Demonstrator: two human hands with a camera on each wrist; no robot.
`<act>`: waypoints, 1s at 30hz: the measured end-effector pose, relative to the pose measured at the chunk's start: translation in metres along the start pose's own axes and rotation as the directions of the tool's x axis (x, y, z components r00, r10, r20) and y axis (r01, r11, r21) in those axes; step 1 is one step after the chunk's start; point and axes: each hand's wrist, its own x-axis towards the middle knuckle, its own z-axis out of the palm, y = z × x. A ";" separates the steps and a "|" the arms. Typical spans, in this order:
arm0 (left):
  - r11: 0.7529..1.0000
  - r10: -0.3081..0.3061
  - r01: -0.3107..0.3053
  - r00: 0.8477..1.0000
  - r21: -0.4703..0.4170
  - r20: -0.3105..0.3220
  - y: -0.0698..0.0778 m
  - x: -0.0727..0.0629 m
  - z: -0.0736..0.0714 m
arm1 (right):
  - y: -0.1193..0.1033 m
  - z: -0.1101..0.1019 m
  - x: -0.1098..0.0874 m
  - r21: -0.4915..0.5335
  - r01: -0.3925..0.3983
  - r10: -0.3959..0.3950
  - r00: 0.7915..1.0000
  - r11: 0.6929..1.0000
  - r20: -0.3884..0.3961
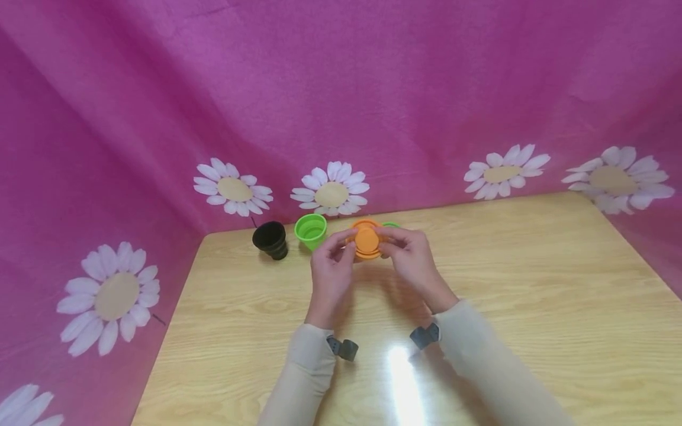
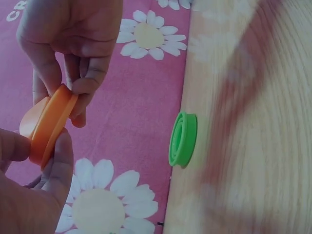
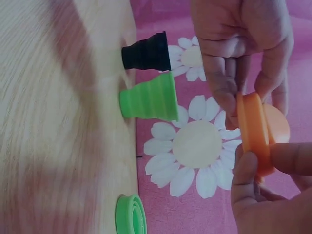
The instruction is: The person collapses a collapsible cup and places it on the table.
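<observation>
An orange collapsible cup (image 1: 367, 241), folded nearly flat, is held up above the table between both hands. Its round base pokes out toward the head camera. My left hand (image 1: 331, 278) pinches its left edge between thumb and fingers. On the opposite edge, my right hand (image 1: 415, 260) pinches it the same way. The left wrist view shows the orange cup (image 2: 53, 124) side-on, a thick ring with the base bulging from one face. Behind the right hand lies a flattened green cup (image 2: 183, 139), mostly hidden in the head view.
An expanded light green cup (image 1: 311, 231) stands at the table's back edge, left of the hands. Beside it is an expanded black cup (image 1: 270, 239). A pink cloth (image 1: 405, 106) with daisies hangs behind and left of the wooden table (image 1: 533, 284).
</observation>
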 end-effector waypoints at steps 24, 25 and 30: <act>0.792 0.164 -0.222 0.975 0.568 0.151 0.017 -0.002 -0.001 | -0.002 -0.002 -0.001 -0.328 0.122 -0.093 0.990 0.937 0.104; 0.766 0.170 -0.238 0.971 0.597 0.170 0.017 -0.001 -0.002 | -0.003 -0.003 -0.001 -0.356 0.136 -0.102 0.988 0.925 0.114; 0.607 0.181 -0.328 0.944 0.724 0.275 0.019 -0.001 -0.003 | -0.005 -0.002 0.000 -0.477 0.225 -0.167 0.973 0.849 0.161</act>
